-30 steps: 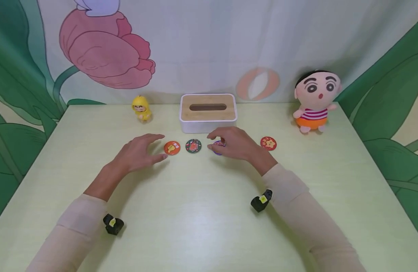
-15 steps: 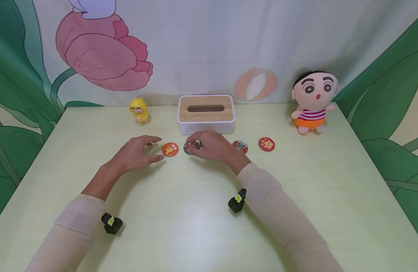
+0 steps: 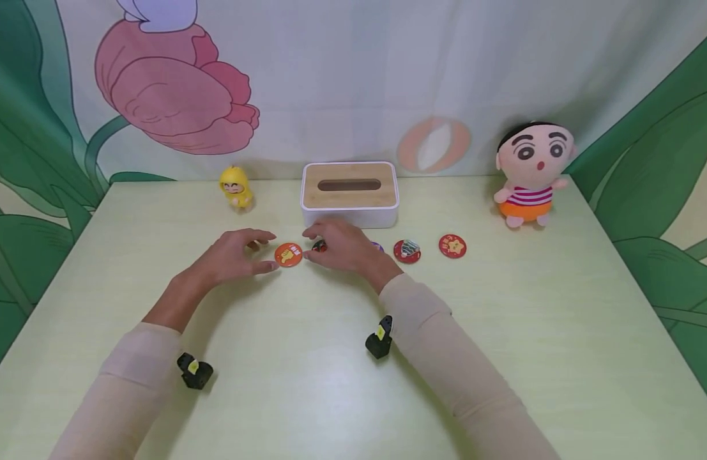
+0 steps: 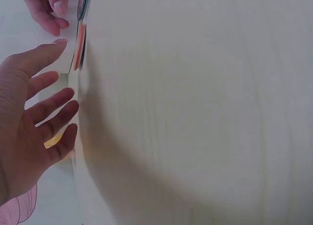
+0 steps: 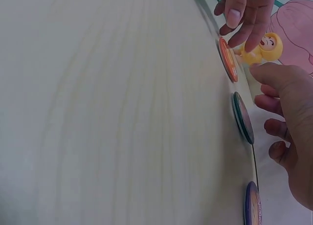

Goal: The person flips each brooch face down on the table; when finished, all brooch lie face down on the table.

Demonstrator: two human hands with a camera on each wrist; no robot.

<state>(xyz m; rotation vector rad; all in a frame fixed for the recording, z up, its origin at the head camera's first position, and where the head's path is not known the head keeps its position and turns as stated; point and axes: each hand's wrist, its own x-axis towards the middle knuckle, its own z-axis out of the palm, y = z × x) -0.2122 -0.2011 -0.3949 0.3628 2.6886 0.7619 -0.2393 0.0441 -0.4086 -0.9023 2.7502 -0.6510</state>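
Observation:
Several round badges lie in a row across the table. My left hand [image 3: 229, 257] hovers beside the orange badge [image 3: 288, 255] at the row's left end, thumb and fingers spread apart around its left side and holding nothing. My right hand [image 3: 343, 248] hangs over the dark green badge [image 5: 243, 118], which it mostly hides in the head view. Its thumb and fingers are parted, and the right wrist view shows that badge lying flat below them. Behind the right hand a purple badge [image 3: 378, 246] peeks out. Further right lie a red badge with a green-and-white picture [image 3: 407, 251] and a red star badge [image 3: 453, 246].
A white tissue box [image 3: 350, 218] with a wooden lid stands just behind the row. A yellow hooded figurine [image 3: 235, 188] is at the back left, and a plush doll [image 3: 528, 179] sits at the back right. A printed curtain [image 3: 330, 83] hangs behind the table [image 3: 307, 358].
My right hand has moved left along the row, from over the purple badge to the dark green one near the orange badge. My left hand has stayed almost still.

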